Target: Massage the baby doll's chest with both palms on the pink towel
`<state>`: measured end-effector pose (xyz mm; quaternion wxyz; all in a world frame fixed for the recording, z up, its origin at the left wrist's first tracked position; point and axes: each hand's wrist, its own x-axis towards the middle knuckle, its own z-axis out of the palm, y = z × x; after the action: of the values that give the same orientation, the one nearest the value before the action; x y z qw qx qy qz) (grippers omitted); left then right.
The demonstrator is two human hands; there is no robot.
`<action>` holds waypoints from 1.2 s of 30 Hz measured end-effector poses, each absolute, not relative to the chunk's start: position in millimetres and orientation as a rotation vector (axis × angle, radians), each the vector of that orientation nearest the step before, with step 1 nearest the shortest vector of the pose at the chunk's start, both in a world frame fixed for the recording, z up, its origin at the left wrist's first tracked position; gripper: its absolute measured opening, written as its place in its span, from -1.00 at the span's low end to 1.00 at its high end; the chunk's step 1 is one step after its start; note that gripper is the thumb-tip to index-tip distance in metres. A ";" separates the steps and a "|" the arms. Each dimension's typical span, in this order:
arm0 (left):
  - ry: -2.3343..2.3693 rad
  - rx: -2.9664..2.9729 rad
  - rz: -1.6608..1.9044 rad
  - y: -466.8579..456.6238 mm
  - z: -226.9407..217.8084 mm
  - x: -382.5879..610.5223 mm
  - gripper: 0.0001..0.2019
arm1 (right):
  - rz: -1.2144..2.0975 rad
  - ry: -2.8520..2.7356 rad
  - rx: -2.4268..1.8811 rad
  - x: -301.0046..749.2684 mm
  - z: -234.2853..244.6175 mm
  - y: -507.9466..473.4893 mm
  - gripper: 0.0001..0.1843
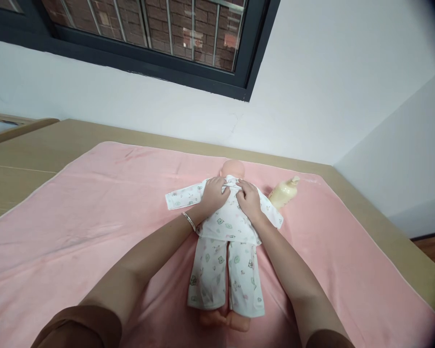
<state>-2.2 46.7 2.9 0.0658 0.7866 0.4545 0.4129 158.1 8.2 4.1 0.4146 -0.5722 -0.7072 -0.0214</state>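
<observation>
A baby doll (232,168) lies on its back on a pink blanket (94,217), head toward the wall. It wears a white printed top (226,217) and matching trousers (224,275), with bare feet showing below. My left hand (213,193) rests on the top at the doll's left-side chest, fingers curled into the fabric near the collar. My right hand (249,198) presses on the other side of the chest, its fingers also pinching the cloth by the neck. A metal bangle (189,221) is on my left wrist.
A cream baby bottle (284,192) lies on the blanket just right of the doll's shoulder. The blanket covers a wooden table (29,150) that stands against a white wall below a dark-framed window (159,43). The table's right edge runs close by.
</observation>
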 end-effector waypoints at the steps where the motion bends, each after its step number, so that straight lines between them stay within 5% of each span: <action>1: 1.399 2.383 1.274 45.7 2.3 -2.0 -0.91 | -0.062 -1.739 -1.440 156.6 4.1 6.0 -0.62; 20: 1.573 2.421 1.117 36.1 12.0 -1.7 -0.90 | -0.043 -1.712 -1.695 149.2 16.3 -1.8 -0.52; 36: 1.353 2.417 1.034 50.2 3.1 -3.9 -0.64 | -0.056 -1.906 -1.601 161.0 5.7 12.1 -0.48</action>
<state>-3.9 50.2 3.1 0.0924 0.8140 0.4557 0.3481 161.0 12.1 5.7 0.3202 -0.6093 -0.7251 -0.0212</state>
